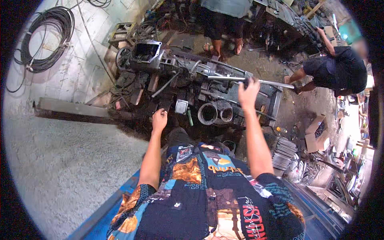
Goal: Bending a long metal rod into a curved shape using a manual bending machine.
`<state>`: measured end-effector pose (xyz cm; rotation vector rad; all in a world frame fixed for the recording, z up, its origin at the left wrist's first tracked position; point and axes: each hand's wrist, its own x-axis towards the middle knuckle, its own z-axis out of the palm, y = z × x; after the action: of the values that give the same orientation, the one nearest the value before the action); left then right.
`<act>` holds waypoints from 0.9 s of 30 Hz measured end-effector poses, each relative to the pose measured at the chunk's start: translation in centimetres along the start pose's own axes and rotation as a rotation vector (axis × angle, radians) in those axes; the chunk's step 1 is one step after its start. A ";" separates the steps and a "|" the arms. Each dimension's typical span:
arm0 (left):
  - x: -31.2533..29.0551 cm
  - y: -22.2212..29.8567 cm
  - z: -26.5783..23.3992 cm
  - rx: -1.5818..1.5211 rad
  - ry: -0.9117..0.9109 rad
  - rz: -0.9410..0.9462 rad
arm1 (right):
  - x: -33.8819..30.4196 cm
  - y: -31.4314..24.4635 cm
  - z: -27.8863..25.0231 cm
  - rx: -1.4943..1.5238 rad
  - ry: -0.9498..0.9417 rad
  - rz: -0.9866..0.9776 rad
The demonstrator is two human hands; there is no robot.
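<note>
My right hand [249, 94] is closed around a long, shiny metal rod [272, 83] lying lengthwise over the right part of a greasy, lathe-like machine [188, 66]. My left hand [160, 120] has its fingers curled together at the machine's near side; what they hold, if anything, is hidden. Just right of it sits a small, pale, square metal tray [181, 107]. Two round metal rings [208, 114] stand between my hands, close to the machine's near edge. A slanting lever [165, 85] sticks out toward me above my left hand.
An open metal housing [149, 52] tops the machine's left end. Coiled black cable [48, 40] rests far left, and a long beam [72, 109] on the floor nearer. One person [224, 24] stands behind the machine, another [336, 70] at right. An open cardboard box [317, 134] lies right.
</note>
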<state>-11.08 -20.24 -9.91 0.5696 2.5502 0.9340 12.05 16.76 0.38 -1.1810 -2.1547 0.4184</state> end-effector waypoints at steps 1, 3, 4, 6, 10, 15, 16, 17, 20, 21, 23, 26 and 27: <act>1.2 -0.4 -0.1 0.136 0.098 0.172 | -0.7 -2.7 -0.2 0.047 -0.034 0.014; 5.0 1.4 -2.0 0.019 -0.004 0.013 | -3.4 -6.0 2.4 0.146 -0.103 0.068; 6.2 2.3 -3.3 0.021 -0.007 0.070 | -4.1 -8.2 3.1 0.365 -0.232 0.204; 9.0 3.4 -5.3 0.001 -0.016 0.149 | -4.6 -13.3 5.1 0.736 -0.496 0.636; 11.8 3.2 -8.2 0.066 -0.139 0.173 | -3.8 -22.0 8.3 0.872 -0.799 1.007; 14.1 2.6 -11.3 0.118 -0.257 0.247 | -3.5 -25.7 13.1 0.994 -0.723 1.193; 14.4 2.5 -11.6 0.128 -0.268 0.265 | -3.9 -25.7 14.0 1.031 -0.662 1.211; 14.6 2.6 -11.8 0.135 -0.278 0.282 | -4.2 -25.4 14.9 1.067 -0.602 1.225; 14.1 3.4 -12.9 0.145 -0.311 0.246 | -5.2 -25.3 15.6 1.100 -0.511 1.269; 14.1 3.6 -13.2 0.176 -0.322 0.250 | -5.0 -25.9 14.8 1.080 -0.480 1.311; 14.3 2.7 -12.5 0.095 -0.316 0.196 | -5.2 -25.1 14.4 1.155 -0.523 1.303; 13.6 1.2 -12.3 0.079 -0.250 0.256 | -4.8 -29.1 10.2 1.174 -0.572 1.280; 13.1 1.3 -12.2 0.087 -0.241 0.243 | -5.0 -29.0 9.6 1.190 -0.589 1.262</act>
<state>-27.59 -19.34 -2.84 0.9730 2.3484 0.7798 -10.79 -3.03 7.20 -1.5006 -0.7360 2.3475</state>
